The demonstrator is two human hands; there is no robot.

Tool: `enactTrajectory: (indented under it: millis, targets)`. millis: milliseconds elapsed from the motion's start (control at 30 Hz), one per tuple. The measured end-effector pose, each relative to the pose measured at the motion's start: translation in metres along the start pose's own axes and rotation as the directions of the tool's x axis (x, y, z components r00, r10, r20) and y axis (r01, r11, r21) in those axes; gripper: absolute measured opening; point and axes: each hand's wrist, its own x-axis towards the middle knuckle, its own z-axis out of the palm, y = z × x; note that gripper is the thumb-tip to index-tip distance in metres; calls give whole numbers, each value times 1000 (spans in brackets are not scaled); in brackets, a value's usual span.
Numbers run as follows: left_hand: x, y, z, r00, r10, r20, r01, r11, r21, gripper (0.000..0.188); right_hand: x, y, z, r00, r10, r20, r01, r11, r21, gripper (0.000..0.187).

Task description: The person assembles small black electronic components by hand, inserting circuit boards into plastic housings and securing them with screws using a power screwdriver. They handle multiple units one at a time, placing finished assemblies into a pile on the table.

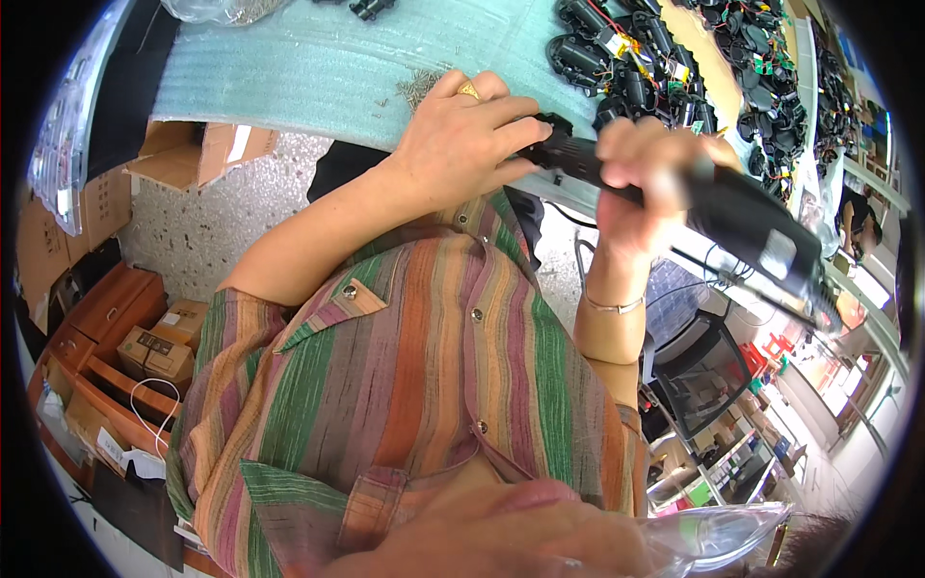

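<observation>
My right hand (641,178) is wrapped round a black electric screwdriver (752,222), its body slanting down to the right and its front end pointing left. That end meets a small black plastic part (551,140), which my left hand (462,135) pinches between thumb and fingers at the table's near edge. Much of the part is hidden by my fingers, and my right hand is slightly blurred. Just beyond my left knuckles lies a heap of small screws (416,89) on the pale green foam-covered table (289,72).
Many black plastic assemblies with wires (631,58) crowd the table's right side. A clear plastic bag of screws (226,8) lies at the far left. Below the table are an open cardboard box (169,159) and wooden drawers (101,318); a black mesh chair (703,371) stands at the right.
</observation>
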Motion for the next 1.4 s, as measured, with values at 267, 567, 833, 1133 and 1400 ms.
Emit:
enactTrajectory:
  millis: [267,567,833,1133,1400]
  targets:
    - [96,-4,-65,876,-221,429,440,730,-522,48,8,-75,-59,966,-172,-193,181,983,34,29]
    - [336,-15,-38,961,-227,158,254,505,-825,33,3,-64,-55,902,-255,-349,243,967,-76,35]
    - [467,-96,94,830,-384,-404,132,839,-528,34,4,-74,-71,859,-292,-420,190,944,-268,39]
    - [397,-66,44,991,97,-94,-126,917,-379,42,-1,-68,-68,863,-264,-430,198,961,-193,41]
    - [227,-49,-32,566,248,786,-255,959,-119,72,0,-58,-34,933,-201,-300,221,975,34,45]
